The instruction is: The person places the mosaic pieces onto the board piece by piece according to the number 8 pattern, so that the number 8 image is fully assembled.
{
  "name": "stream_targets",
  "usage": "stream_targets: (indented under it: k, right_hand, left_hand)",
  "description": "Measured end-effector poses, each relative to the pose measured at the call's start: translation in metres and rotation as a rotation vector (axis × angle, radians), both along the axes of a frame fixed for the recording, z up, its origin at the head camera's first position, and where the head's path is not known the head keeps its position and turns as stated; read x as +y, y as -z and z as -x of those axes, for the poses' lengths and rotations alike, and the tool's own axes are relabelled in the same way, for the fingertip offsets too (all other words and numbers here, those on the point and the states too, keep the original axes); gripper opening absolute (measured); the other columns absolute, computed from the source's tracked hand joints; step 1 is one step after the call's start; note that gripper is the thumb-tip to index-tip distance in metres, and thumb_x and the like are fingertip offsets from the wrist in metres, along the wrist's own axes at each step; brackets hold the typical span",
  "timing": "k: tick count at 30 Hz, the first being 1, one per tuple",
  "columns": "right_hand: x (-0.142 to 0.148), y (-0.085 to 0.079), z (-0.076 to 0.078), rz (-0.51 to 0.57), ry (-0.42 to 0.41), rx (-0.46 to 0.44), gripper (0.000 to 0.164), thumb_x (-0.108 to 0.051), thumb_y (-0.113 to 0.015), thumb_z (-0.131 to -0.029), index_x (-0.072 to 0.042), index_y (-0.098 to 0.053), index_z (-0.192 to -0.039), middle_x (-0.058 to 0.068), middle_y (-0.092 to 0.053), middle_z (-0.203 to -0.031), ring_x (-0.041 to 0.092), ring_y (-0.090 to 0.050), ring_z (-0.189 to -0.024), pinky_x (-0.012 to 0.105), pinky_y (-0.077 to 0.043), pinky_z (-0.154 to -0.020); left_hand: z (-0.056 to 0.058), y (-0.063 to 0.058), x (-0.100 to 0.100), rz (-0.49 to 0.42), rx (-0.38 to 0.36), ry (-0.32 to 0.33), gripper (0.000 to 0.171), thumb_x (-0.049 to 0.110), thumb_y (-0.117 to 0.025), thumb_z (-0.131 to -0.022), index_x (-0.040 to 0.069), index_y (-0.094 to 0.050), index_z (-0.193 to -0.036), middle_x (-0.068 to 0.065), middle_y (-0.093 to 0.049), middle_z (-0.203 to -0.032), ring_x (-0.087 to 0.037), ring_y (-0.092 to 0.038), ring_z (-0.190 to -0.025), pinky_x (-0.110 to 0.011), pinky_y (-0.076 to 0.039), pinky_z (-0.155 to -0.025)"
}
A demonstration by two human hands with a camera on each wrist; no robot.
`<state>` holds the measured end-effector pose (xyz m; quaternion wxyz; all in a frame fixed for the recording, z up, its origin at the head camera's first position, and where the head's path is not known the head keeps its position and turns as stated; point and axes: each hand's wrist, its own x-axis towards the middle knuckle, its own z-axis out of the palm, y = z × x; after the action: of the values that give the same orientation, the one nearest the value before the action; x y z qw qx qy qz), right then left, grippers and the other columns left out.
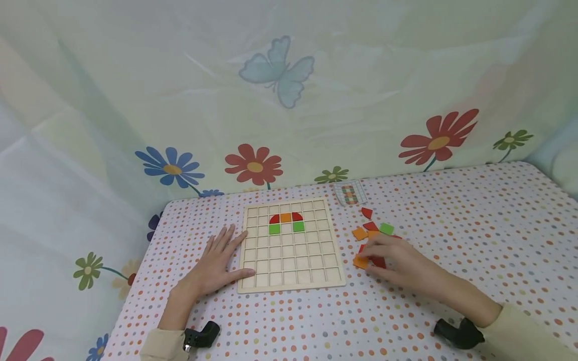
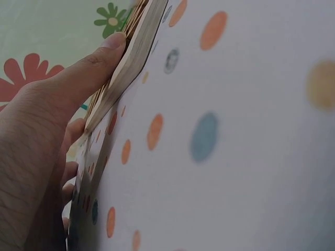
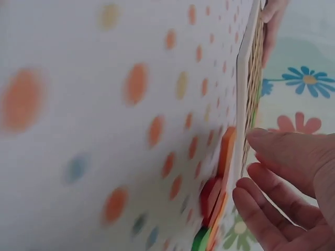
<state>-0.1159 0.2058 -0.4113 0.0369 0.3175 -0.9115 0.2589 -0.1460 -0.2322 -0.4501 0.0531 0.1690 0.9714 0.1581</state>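
Note:
A pale wooden grid board [image 1: 291,281] lies on the dotted cloth. In its upper rows sit two red quarter-round tiles [image 1: 297,216], an orange square [image 1: 285,217] between them and two green squares [image 1: 274,229] below. My left hand [image 1: 217,265] rests at the board's left side, fingers spread; the left wrist view shows the thumb [image 2: 89,70] on the board's edge. My right hand [image 1: 397,263] is over loose red, orange and green tiles right of the board, partly hiding them. In the right wrist view its thumb and fingers [image 3: 267,209] stand apart, holding nothing, near an orange tile [image 3: 226,151].
A small card with a coloured grid pattern [image 1: 349,193] lies beyond the board's upper right corner. Loose tiles nearby include a red quarter-round [image 1: 367,213], an orange square [image 1: 359,233] and a green square [image 1: 386,228]. A flowered curtain [image 1: 352,120] hangs behind the table.

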Motion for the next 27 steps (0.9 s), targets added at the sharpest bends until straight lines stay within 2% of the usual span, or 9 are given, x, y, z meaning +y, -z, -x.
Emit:
stream_targets:
  k: [4, 13, 17, 21, 27]
  right_hand:
    - [-0.013, -0.002, 0.003, -0.033, 0.007, -0.051, 0.021, -0.01, -0.089, -0.084, -0.011, -0.08, -0.103, -0.005, -0.067, -0.107, 0.015, -0.062, -0.097, 0.032, -0.059, -0.079]
    - [-0.026, 0.0, 0.004, -0.071, 0.079, -0.105, 0.022, -0.004, -0.09, -0.081, -0.009, -0.08, -0.1, -0.002, -0.068, -0.103, 0.018, -0.063, -0.095, 0.034, -0.059, -0.077]
    - [-0.027, -0.001, 0.006, -0.04, 0.075, -0.144, 0.023, 0.001, -0.089, -0.08, -0.009, -0.08, -0.098, 0.0, -0.071, -0.104, 0.02, -0.064, -0.095, 0.032, -0.058, -0.074]
    - [-0.027, -0.003, 0.005, 0.012, 0.072, -0.216, 0.026, 0.008, -0.085, -0.08, -0.01, -0.081, -0.098, 0.001, -0.073, -0.104, 0.016, -0.062, -0.091, 0.026, -0.055, -0.068]
    - [-0.025, -0.004, 0.005, 0.033, 0.1, -0.288, 0.027, 0.009, -0.086, -0.079, -0.008, -0.08, -0.099, -0.002, -0.071, -0.098, 0.012, -0.06, -0.085, 0.024, -0.055, -0.067]
  left_hand:
    - [0.0, 0.0, 0.0, -0.006, -0.016, -0.005, 0.102, 0.071, -0.067, -0.087, 0.022, -0.027, -0.168, -0.014, -0.01, -0.175, -0.035, -0.004, -0.162, -0.058, -0.003, -0.13]
    - [0.0, -0.001, -0.001, 0.001, -0.01, -0.009, 0.103, 0.071, -0.067, -0.087, 0.022, -0.027, -0.168, -0.014, -0.011, -0.175, -0.036, -0.005, -0.162, -0.059, -0.003, -0.13]
    - [0.0, -0.001, -0.001, -0.002, -0.009, -0.009, 0.102, 0.071, -0.067, -0.087, 0.022, -0.028, -0.168, -0.015, -0.011, -0.175, -0.037, -0.005, -0.161, -0.06, -0.004, -0.13]
    - [0.001, 0.0, -0.002, 0.001, -0.011, -0.005, 0.103, 0.072, -0.066, -0.087, 0.022, -0.027, -0.168, -0.015, -0.011, -0.175, -0.036, -0.004, -0.162, -0.059, -0.003, -0.13]
    - [0.001, 0.0, -0.001, -0.006, -0.004, 0.001, 0.101, 0.072, -0.066, -0.088, 0.022, -0.029, -0.167, -0.016, -0.013, -0.175, -0.038, -0.005, -0.161, -0.06, -0.004, -0.129]
